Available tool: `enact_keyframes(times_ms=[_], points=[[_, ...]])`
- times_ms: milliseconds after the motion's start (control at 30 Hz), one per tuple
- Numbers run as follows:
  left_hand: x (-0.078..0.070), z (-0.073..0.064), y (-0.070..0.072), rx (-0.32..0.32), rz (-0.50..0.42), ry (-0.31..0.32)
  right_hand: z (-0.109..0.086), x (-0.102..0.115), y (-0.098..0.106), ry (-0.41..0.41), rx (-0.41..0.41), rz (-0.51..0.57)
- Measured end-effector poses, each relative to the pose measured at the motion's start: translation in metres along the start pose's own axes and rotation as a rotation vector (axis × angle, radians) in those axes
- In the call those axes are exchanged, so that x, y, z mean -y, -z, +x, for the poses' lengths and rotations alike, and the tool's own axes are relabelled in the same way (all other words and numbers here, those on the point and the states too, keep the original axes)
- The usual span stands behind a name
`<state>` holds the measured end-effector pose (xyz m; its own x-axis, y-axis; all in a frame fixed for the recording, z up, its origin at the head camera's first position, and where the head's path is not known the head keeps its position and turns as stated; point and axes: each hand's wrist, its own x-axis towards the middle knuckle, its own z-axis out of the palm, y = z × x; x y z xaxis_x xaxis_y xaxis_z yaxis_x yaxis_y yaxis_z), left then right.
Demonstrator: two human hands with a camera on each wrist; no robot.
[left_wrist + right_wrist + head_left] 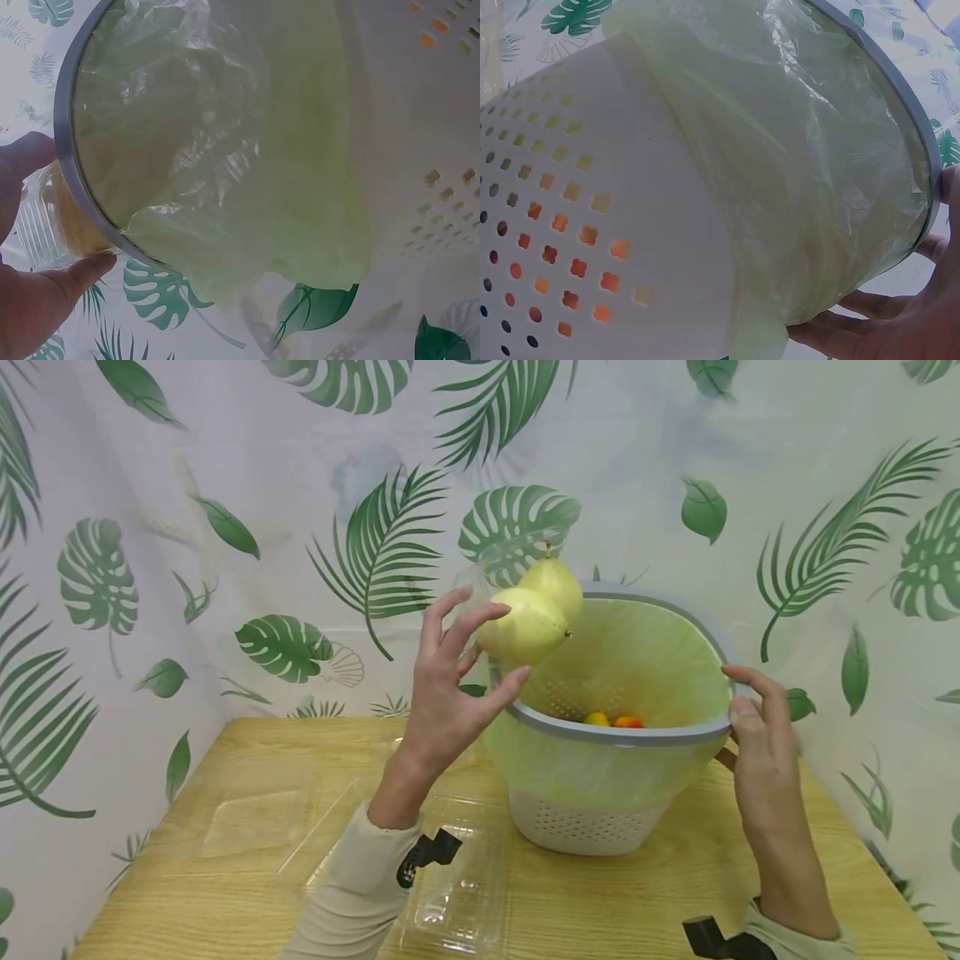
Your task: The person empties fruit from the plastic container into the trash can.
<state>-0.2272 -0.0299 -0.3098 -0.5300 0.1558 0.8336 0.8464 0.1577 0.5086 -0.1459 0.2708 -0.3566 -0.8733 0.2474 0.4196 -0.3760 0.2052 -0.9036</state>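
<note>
My left hand [453, 693] holds a clear plastic container [34, 225] tilted at the left side of a wastebasket [588, 822]. Two pale yellow-green pears [525, 627] lie in the container, one behind the other, close over the grey rim ring [622, 737]. A thin green bag [600, 768] lines the basket and folds down outside. With my right hand [772, 768] I grip the ring on the right side, thumb above and other fingers round the outside. Deep inside show a yellow piece [597, 719] and an orange-red piece [628, 722], mostly hidden by the rim.
Clear plastic containers lie on the wooden table [712, 893]: one container [465, 893] in front of the basket, partly behind my left sleeve, and a faint clear piece [251, 814] farther left. A leaf-patterned curtain [652, 435] hangs close behind the table.
</note>
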Motion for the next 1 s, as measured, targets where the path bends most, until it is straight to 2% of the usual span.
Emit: enact_keyframes(times_ms=[267,767,1000], points=[[0.0007,0.0009,0.0018,0.024,0.077,-0.087,-0.001,0.0006,0.0006,0.009,-0.002,0.022],[-0.0029,0.0063,0.0067,0.077,0.148,-0.146,-0.001,0.0012,-0.0009,0.009,-0.005,0.015],[-0.0036,0.0053,0.0073,0.098,0.149,-0.158,-0.0012,0.0014,-0.0011,0.012,0.002,0.009]])
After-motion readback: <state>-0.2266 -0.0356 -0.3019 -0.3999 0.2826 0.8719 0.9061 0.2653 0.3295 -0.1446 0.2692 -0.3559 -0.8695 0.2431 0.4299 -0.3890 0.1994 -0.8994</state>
